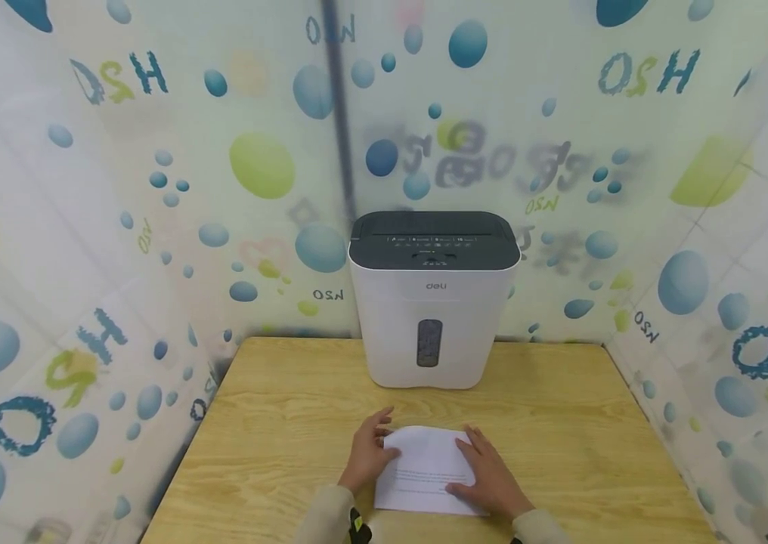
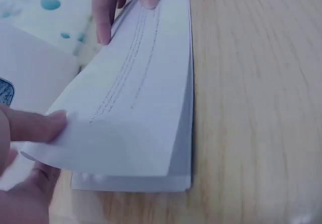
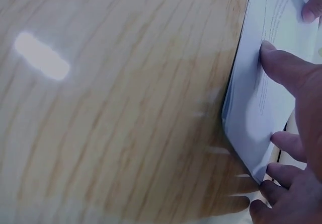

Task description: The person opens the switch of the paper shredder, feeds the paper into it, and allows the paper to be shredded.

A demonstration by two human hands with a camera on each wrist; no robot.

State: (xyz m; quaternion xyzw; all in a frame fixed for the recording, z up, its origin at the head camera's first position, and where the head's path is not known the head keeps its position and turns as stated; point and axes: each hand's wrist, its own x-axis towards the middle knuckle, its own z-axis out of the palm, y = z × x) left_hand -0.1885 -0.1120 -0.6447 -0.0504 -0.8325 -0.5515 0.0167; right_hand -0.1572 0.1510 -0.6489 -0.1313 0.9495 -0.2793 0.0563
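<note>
item, side lanes: i have bare wooden table [image 1: 255, 431] left of the left hand [image 1: 364, 455] and right of the right hand [image 1: 490, 477]. item, strip: bare wood between paper stack [image 1: 421, 467] and shredder [image 1: 433, 302]. obstacles i count: shredder upright beyond, hands flanking the stack, patterned walls [image 1: 187, 189] around.
</note>
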